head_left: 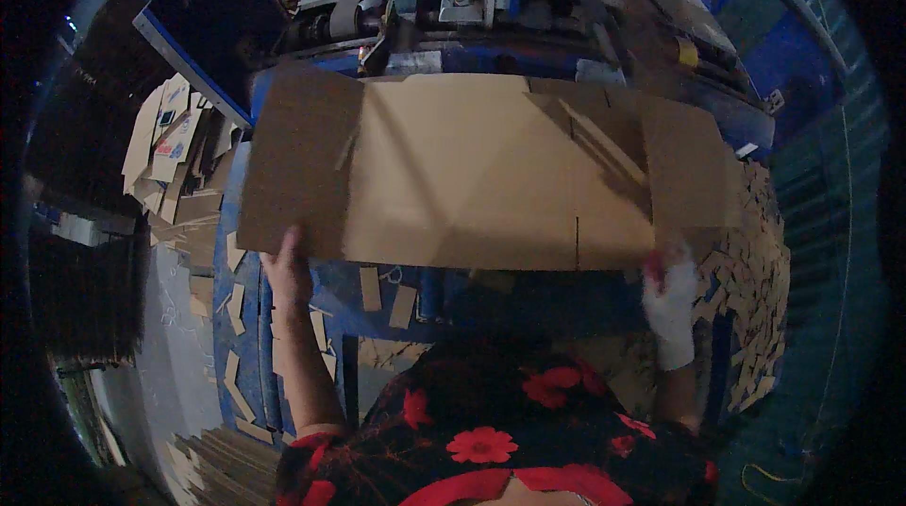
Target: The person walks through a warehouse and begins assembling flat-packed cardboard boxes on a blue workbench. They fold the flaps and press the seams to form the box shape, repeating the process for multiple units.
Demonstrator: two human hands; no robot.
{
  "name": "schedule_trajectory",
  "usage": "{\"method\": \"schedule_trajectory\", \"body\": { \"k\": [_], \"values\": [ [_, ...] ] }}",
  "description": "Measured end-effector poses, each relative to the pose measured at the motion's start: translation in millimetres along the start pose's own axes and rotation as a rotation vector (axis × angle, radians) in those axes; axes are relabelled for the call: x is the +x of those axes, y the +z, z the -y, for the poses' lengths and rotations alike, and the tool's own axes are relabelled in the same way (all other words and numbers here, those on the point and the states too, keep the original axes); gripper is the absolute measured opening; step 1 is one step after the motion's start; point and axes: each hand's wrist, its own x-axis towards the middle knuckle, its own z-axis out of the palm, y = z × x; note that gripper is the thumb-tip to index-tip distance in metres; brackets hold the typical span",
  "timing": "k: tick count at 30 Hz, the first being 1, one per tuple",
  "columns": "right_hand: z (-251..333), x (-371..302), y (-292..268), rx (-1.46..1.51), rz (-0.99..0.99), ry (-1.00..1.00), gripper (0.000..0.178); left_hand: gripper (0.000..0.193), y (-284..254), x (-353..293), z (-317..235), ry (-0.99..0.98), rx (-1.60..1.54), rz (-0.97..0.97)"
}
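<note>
A wide brown cardboard sheet with fold lines and slots, like a flat box blank, spans the space between my hands. My left hand grips its near left corner, with the thumb on top and the other fingers hidden beneath. At the near right edge, my right hand, in a whitish glove, is closed on the sheet; its fingers are a little blurred. The sheet's far edge lies close to the front of a blue machine, and it covers part of the machine bed.
Narrow cardboard offcuts are strewn over the blue surface at the left. A heap of small scraps lies at the right. Stacked cardboard stands far left, and more sheets lie near left. Rollers and belts sit beyond the sheet.
</note>
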Motion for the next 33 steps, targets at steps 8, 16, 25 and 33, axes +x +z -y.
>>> {"method": "schedule_trajectory", "body": {
  "k": [8, 16, 25, 33],
  "values": [
    [27, 75, 58, -0.485, 0.33, -0.425, 0.054, 0.064, 104, 7, 16, 0.667, 0.876, 0.528],
    [-2, 158, 112, -0.617, 0.222, -0.467, 0.046, 0.068, 172, 94, 43, 0.916, 1.036, 0.536],
    [-20, 241, 153, -0.601, 0.202, -0.447, 0.05, 0.053, 222, 186, 68, 1.074, 1.039, 0.535],
    [-69, 383, 218, -0.449, 0.078, -0.292, 0.05, 0.041, 304, 270, 71, 0.663, 1.358, 0.317]
  ]
}}
